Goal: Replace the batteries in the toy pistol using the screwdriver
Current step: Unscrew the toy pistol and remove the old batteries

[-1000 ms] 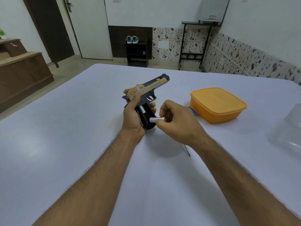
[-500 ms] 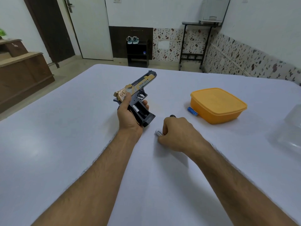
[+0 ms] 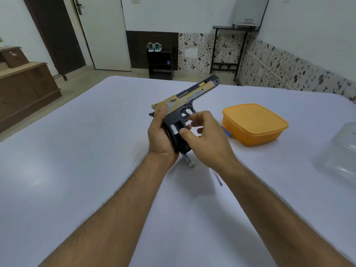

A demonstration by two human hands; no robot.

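Observation:
My left hand (image 3: 160, 139) grips the handle of the black and gold toy pistol (image 3: 189, 97), barrel pointing away and to the right. The battery bay in the handle is open, and a white battery (image 3: 174, 129) sits inside it. My right hand (image 3: 204, 139) is at the bay with its thumb on the battery and the other fingers spread. A second white battery (image 3: 189, 161) lies on the white table (image 3: 77, 151) just below the pistol. The screwdriver (image 3: 218, 179) lies on the table, mostly hidden under my right forearm.
An orange lidded box (image 3: 254, 123) stands to the right, with a blue battery (image 3: 227, 132) at its left side. A clear plastic container (image 3: 342, 157) is at the right edge. Beyond the table are a door, a shoe rack and a wooden cabinet.
My right hand took a battery out, laid it on the table and came back up to the open bay. My left hand raised the pistol and swung its barrel to the right.

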